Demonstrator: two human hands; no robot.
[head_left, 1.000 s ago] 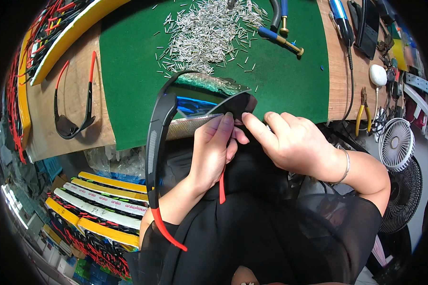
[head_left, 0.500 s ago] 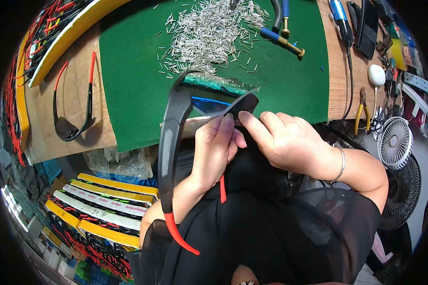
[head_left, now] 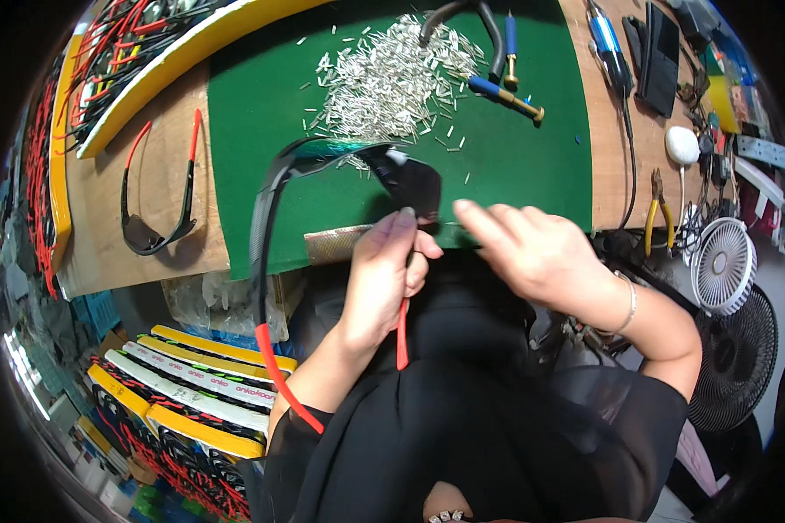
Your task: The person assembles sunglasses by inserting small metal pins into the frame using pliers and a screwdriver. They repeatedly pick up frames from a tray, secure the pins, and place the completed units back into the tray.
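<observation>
My left hand point(head_left: 377, 275) grips a pair of black wraparound sunglasses point(head_left: 417, 186) with red temple tips, pinching it near the hinge beside a dark lens. One temple hangs down past my left forearm; the other's red tip shows below my left hand. The lens area is blurred by motion. My right hand point(head_left: 541, 257) hovers just right of the sunglasses, apart from them, index finger stretched out and the others loosely bent. Its thumb is hidden, and nothing shows in its fingers. Beyond the sunglasses, a heap of small silver metal pins point(head_left: 384, 83) lies on a green mat point(head_left: 532, 174).
Blue-handled screwdrivers point(head_left: 511, 52) and black-handled pliers point(head_left: 495, 44) lie beyond the pins. At right are yellow-handled pliers point(head_left: 657, 218), a blue corded tool point(head_left: 609, 44) and a white fan point(head_left: 726, 266). Other sunglasses point(head_left: 153, 240) rest at left, near a yellow-edged tray point(head_left: 148, 96).
My right hand has come off the lens and drawn slightly right. My left hand has tilted the sunglasses, swinging the long temple leftward. The whole view has shifted a little.
</observation>
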